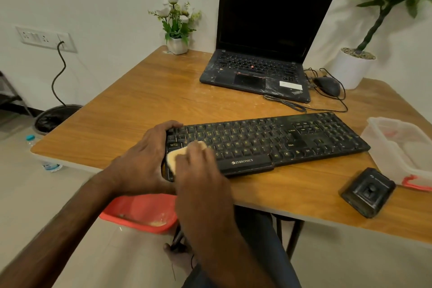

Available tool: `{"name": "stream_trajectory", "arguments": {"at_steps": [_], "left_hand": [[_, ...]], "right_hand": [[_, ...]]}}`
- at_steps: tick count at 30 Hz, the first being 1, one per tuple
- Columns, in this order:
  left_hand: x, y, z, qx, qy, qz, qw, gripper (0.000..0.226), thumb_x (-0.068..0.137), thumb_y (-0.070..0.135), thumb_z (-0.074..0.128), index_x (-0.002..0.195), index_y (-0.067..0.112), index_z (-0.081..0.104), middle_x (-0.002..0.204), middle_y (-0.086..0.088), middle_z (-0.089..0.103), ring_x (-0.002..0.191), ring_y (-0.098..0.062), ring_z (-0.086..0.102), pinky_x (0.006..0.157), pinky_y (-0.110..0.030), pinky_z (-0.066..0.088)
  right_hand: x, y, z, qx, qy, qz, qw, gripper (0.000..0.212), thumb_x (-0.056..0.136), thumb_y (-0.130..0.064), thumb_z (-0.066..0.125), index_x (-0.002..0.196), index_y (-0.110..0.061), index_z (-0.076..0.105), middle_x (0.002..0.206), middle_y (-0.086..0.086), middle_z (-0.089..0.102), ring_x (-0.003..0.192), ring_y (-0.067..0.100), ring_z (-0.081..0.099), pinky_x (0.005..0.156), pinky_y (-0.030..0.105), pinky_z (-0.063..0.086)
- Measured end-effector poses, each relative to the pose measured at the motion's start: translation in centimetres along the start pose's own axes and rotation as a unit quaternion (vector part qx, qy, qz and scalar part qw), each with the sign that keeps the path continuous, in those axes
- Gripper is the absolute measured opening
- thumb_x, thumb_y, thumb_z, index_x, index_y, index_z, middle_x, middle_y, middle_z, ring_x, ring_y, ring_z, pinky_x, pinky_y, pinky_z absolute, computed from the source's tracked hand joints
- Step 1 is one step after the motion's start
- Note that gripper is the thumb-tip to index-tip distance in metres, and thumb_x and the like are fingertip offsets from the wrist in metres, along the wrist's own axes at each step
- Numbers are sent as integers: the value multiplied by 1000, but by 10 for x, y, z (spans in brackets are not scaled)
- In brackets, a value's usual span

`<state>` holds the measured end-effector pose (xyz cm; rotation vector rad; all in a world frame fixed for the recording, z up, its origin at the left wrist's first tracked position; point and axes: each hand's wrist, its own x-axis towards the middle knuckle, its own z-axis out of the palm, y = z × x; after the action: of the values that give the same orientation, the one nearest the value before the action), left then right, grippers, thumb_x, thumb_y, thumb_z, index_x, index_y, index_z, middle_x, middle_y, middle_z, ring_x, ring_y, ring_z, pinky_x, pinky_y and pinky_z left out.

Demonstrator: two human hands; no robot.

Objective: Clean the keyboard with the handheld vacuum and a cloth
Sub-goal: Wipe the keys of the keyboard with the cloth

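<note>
Presently, a cloth (pixel 174 158) is pressed onto the left end of the keyboard (pixel 280 140).

The cloth is held under the curled fingers of the right hand (pixel 201 170), while the keyboard's left end is gripped by the left hand (pixel 145 154). The keyboard's long axis is seen running rightward and slightly away from the cloth, so the unwiped keys are judged nearest the right hand. Its near left corner is set close to the table (pixel 140 91) edge. A plastic box (pixel 397 147) is placed just beyond its right end, and a small black device (pixel 368 192) nearer than that end.
</note>
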<state>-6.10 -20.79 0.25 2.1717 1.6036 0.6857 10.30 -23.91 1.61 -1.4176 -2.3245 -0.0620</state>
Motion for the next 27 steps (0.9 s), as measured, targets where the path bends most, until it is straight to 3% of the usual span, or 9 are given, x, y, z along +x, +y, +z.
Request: {"name": "stream_trajectory", "arguments": {"at_steps": [2,6,10,15,17,20,23,25,27], "left_hand": [[-1,-1,-1,-9,2,-10,1000,111,69,38,89,146,40,9,134,28,25,123,29,21,104,-2,28],[0,1,-5,-25,-17,-23,999,135,45,81,83,149,38,8,139,24,25,130,12,28,106,-11,29],[0,2,-6,-24,-21,-24,999,136,41,86,78,148,39,9,142,16,30,132,4,31,109,-19,31],[2,4,-3,-6,-22,-21,1000,133,44,88,76,148,37,9,141,16,29,130,5,31,107,-18,31],[2,4,-2,-1,-18,-19,1000,132,45,87,76,148,37,11,140,19,28,130,7,30,106,-16,31],[-1,1,-1,-10,3,-9,1000,114,56,63,87,142,45,14,130,37,24,124,24,24,101,-2,28],[-2,0,-3,-23,7,-12,1000,104,67,37,90,136,52,13,130,52,15,126,28,22,96,4,26],[-1,1,-5,-30,1,-16,999,117,53,59,89,141,48,13,134,41,21,128,22,25,97,0,28],[0,4,-6,-38,-15,-29,999,131,42,79,83,146,41,11,135,28,29,128,16,30,101,-8,31]], "right_hand": [[1,-20,-4,19,1,-36,999,22,75,-12,67,96,-16,66,101,3,63,87,15,59,52,21,50],[5,22,-23,24,7,-14,1000,27,71,-16,64,96,-12,72,105,6,64,88,19,61,53,22,52],[11,95,-53,-75,-24,75,994,44,95,-19,55,138,-21,50,140,0,39,123,15,40,91,25,46],[5,99,-59,-74,-11,118,990,47,97,-18,53,143,-20,44,144,0,33,128,15,35,96,25,42],[5,64,-39,-58,-5,84,995,41,90,-18,58,130,-14,57,138,5,47,120,17,48,88,24,49],[8,3,-14,17,28,-4,999,22,69,-19,76,90,-13,73,103,4,66,89,18,63,55,22,52],[8,-19,-14,20,5,-34,999,16,71,-22,70,86,-19,72,95,-1,64,83,13,61,50,20,46],[8,3,-19,41,11,-30,999,22,68,-19,75,89,-14,73,100,3,64,87,17,62,53,23,51],[9,34,-33,5,-18,4,1000,32,77,-19,66,108,-11,70,117,7,60,101,21,59,66,27,56]]}}
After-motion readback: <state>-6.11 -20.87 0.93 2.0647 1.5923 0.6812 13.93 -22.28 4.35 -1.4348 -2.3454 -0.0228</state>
